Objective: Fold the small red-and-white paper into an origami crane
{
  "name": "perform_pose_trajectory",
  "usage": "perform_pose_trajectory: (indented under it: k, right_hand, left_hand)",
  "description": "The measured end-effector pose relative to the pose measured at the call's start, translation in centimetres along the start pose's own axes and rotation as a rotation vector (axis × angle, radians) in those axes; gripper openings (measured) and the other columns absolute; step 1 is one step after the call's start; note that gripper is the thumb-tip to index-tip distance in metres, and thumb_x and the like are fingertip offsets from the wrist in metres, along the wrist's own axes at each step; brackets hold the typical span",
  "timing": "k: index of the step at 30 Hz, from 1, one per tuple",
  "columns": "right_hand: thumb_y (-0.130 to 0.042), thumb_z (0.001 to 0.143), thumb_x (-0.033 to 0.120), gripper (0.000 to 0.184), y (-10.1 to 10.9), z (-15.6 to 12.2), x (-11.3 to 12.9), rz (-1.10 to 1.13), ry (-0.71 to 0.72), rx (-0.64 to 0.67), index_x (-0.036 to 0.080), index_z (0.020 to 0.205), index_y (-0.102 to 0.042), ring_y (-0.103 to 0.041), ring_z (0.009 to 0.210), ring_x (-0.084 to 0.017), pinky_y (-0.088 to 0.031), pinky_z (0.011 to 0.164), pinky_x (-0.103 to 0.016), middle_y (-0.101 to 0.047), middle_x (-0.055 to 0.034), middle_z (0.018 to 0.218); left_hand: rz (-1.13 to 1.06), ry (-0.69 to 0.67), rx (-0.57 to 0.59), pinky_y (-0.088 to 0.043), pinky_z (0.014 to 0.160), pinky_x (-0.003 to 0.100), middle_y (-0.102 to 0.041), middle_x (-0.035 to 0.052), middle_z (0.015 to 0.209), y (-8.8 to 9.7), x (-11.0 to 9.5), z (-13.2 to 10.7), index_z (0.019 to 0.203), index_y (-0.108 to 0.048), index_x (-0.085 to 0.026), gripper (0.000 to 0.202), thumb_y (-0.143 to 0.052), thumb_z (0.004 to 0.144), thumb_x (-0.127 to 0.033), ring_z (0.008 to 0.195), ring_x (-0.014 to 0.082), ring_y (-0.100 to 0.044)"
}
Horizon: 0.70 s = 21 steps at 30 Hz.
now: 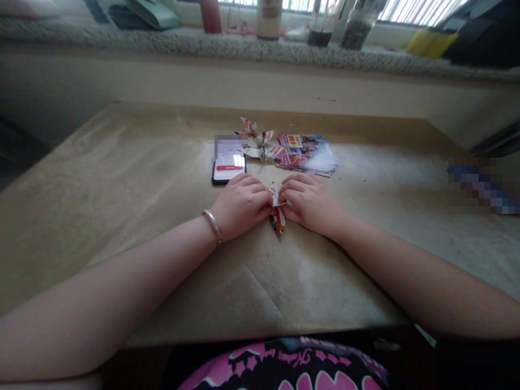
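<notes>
Between my two hands is a small folded paper piece point(278, 223), printed in red, white and dark colours, its pointed end toward me. My left hand point(247, 201) pinches it from the left; a silver bangle is on that wrist. From the right, my right hand point(307, 201) grips the same paper with bent fingers. The fingertips hide its middle. Just beyond stand folded paper flowers point(262, 145) with spread, pointed petals. A phone point(228, 167) with a lit screen lies beyond my left hand. Behind my right hand rests a stack of colourful printed sheets point(311, 154).
A tan cloth point(122, 216) covers the table. At the right edge lies a blurred blue item point(483, 189). Along the stone windowsill point(227, 51) at the back stand bottles, a glass jar point(359, 24) and a yellow object point(431, 43).
</notes>
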State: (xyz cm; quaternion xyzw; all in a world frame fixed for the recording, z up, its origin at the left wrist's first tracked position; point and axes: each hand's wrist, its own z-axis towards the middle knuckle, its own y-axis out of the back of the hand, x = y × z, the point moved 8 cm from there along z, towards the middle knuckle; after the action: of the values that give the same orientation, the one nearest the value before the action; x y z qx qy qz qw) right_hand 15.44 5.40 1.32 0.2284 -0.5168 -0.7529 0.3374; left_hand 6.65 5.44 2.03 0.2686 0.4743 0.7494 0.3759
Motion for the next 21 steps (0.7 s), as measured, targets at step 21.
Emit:
perform_pose_trajectory:
  k: [21]
  right_hand:
    - [-0.055, 0.080, 0.022, 0.014, -0.1, 0.2, -0.1, 0.061, -0.045, 0.009, 0.018, 0.086, -0.067, -0.053, 0.099, -0.024, -0.040, 0.089, -0.038, -0.067, -0.0077, 0.102]
  left_hand:
    - [0.185, -0.067, -0.007, -0.031, 0.110, 0.041, -0.067, 0.0029, 0.087, -0.4, -0.9, 0.0, 0.082, -0.063, -0.017, 0.023, -0.042, 0.091, -0.019, 0.083, 0.0155, -0.061]
